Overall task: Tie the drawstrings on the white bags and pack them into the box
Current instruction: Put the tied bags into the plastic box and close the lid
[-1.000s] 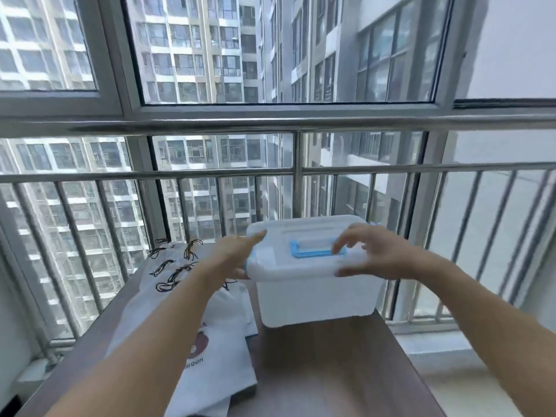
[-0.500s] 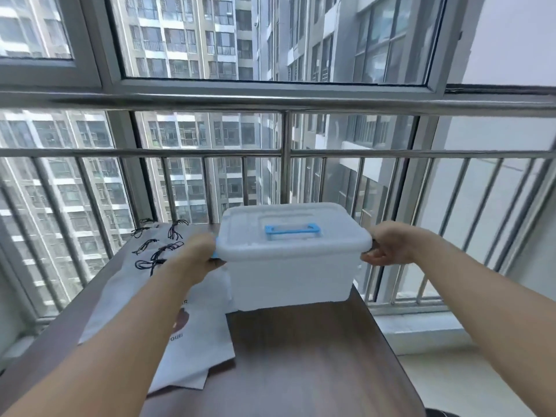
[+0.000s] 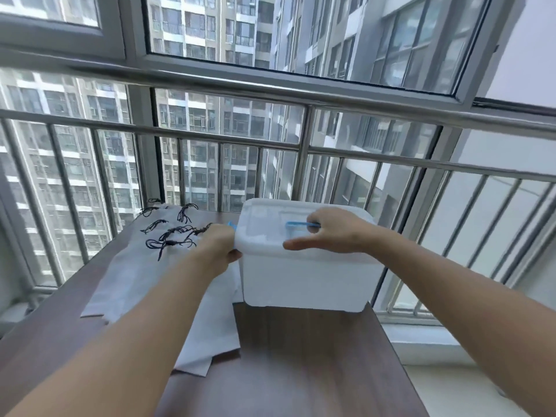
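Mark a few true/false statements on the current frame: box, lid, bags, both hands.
1. The white plastic storage box has its lid on. True.
2. The right hand lies on the lid at the blue handle. True.
3. The left hand holds a drawstring. False: it is at the box's left end, by the blue latch.
4. The flat white drawstring bags are inside the box. False: they lie on the dark wooden table, left of it.
5. The black drawstrings point toward the window. True.

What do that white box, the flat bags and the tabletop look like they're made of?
Box: probably plastic, frosted and matte, with moulded rounded corners. White bags: thin matte fabric, possibly non-woven, lying limp, with black cords. Table: dark wood grain, perhaps laminate; smooth, faint sheen.
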Tool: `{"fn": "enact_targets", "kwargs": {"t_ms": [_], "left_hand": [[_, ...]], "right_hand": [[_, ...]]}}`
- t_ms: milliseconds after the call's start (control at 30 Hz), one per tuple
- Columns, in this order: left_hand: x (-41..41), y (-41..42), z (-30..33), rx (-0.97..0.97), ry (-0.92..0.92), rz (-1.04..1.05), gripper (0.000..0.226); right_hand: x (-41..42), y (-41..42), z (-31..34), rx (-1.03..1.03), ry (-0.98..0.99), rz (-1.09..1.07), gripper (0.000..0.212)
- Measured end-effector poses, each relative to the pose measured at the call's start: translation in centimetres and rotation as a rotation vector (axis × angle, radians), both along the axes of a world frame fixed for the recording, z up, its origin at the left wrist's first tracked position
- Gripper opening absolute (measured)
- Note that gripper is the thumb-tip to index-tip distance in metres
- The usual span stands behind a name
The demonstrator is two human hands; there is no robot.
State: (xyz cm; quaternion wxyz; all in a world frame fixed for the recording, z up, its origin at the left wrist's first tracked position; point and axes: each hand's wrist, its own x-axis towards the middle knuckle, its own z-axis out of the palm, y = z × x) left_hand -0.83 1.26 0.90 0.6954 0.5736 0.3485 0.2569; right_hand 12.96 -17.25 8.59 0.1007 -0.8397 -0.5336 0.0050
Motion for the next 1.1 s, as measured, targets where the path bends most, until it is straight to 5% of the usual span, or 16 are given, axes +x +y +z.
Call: {"fn": "enact_targets", "kwargs": {"t_ms": [167,333,567,733,900,967,1100], "left_hand": [[0.5,-0.6,0.5,0.009,-0.041,-0.116,0.024],[-0.1,0.3,-0.1,-0.053,-0.062,-0.022,0.031],[1.8,2.1,1.1,-0.169,-0.214,0.168,0.029],[2.4,2.2,2.0,-0.300,-0.317,0.134,0.033],[2.6,2.7,1.8,-0.298,-0.252,0.118,0.035],[2.3,2.5,1.6,-0.233,-0.175,0.087,0.035],[-0.2,1.9,1.9,0.268,0.115,0.179,0.029]], "right_hand": [[1.7,0.4,1.1,0.375,0.396,-0.191,0.064],[3.0,-3.0,7.1,0.903,0.394,-0.301,0.066],[0.5,-6.2,5.5,0.595,0.120,-0.096,0.061],[-3.4,-7.6,-4.2,0.130,0.028,-0.274,0.051],[-4.8,-4.2,-8.8,-0.028,0.551,-0.421,0.031],[-5.2,-2.9,-9.9,-0.034,0.613,-0.429,0.033],[-7.2,-2.6,-8.4,-0.011,0.043,-0.350,0.056]]}}
